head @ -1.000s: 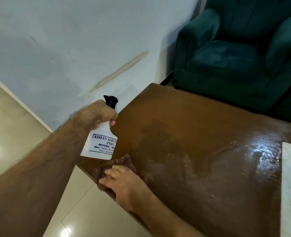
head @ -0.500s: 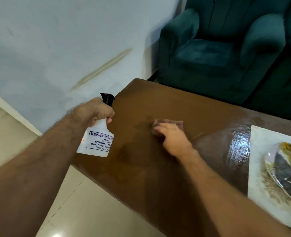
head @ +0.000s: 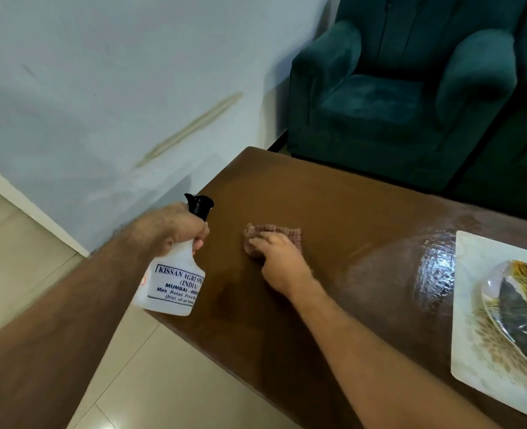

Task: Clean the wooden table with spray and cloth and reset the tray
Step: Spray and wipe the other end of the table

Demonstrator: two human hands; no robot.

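Observation:
My left hand [head: 175, 229] grips the neck of a white spray bottle [head: 172, 286] with a black nozzle, held over the table's left edge. My right hand [head: 279, 261] presses flat on a small reddish-brown checked cloth [head: 282, 233] lying on the brown wooden table [head: 333, 205]. A wet glossy patch [head: 435, 270] shines on the wood right of my hand. At the right edge sits a white tray [head: 469, 351] with a patterned glass dish [head: 516, 311] on it.
A dark green armchair [head: 401, 97] stands just beyond the table's far edge. A pale wall [head: 117, 88] runs along the left, and beige floor tiles [head: 151, 376] lie below the table's near edge.
My right hand slid the cloth from the near left corner toward the table's middle, then slightly back left. The view shifted right and the tray came into sight. My left hand kept hold of the bottle.

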